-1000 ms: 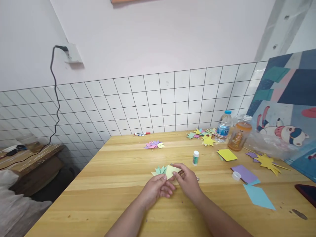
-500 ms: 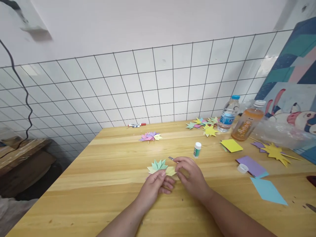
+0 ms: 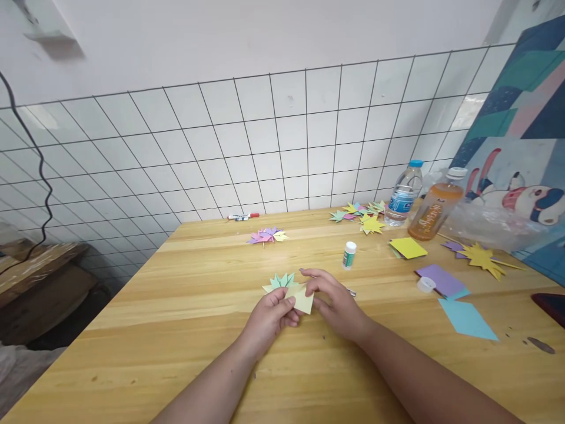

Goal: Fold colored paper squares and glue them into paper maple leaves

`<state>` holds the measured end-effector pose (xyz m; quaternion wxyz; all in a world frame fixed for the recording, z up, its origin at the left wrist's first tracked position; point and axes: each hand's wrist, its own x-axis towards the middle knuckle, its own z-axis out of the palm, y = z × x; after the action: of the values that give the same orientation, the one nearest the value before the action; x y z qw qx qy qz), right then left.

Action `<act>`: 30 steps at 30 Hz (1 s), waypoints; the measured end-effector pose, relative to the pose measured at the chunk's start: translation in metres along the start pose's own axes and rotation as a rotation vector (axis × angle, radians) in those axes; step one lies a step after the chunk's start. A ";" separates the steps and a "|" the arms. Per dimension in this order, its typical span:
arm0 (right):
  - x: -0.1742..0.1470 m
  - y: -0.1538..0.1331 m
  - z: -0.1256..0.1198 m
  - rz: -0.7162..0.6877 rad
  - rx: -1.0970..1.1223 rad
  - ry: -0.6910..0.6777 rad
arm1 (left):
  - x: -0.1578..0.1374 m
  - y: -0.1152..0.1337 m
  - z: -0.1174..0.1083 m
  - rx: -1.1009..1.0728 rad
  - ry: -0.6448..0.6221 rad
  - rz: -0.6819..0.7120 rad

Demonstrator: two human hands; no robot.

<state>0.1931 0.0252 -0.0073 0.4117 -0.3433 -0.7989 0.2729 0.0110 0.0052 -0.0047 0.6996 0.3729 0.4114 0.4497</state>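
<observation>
My left hand [image 3: 268, 318] pinches the pale yellow paper [image 3: 302, 300] beside mint-green folded points [image 3: 282, 281]; my right hand [image 3: 338, 303] curls at its right edge, perhaps gripping something, I can't tell. Wooden tabletop [image 3: 176, 318] stretches leftward; the white-capped bottle [image 3: 349, 256] stands beyond.

Illumination is bright and diffuse. Glare noted on the glossy white square-tiled wall [image 3: 289, 135] at right; faint sheen on the yellowish wooden tabletop [image 3: 176, 330]. Soft shadow lies beneath the white plastic wall socket [image 3: 53, 22]. Wide-angle stretching visible toward the edges.
</observation>
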 end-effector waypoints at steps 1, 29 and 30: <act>0.000 -0.001 0.001 0.001 -0.005 -0.002 | 0.000 0.000 0.001 -0.003 0.010 0.013; 0.006 -0.002 0.010 0.405 0.186 0.222 | 0.000 -0.001 -0.001 0.262 -0.069 -0.024; 0.006 -0.003 0.010 0.400 0.176 0.226 | 0.001 -0.002 -0.001 0.268 -0.058 -0.020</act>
<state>0.1809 0.0261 -0.0078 0.4646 -0.4857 -0.6372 0.3772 0.0109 0.0053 -0.0068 0.6597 0.4714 0.4512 0.3728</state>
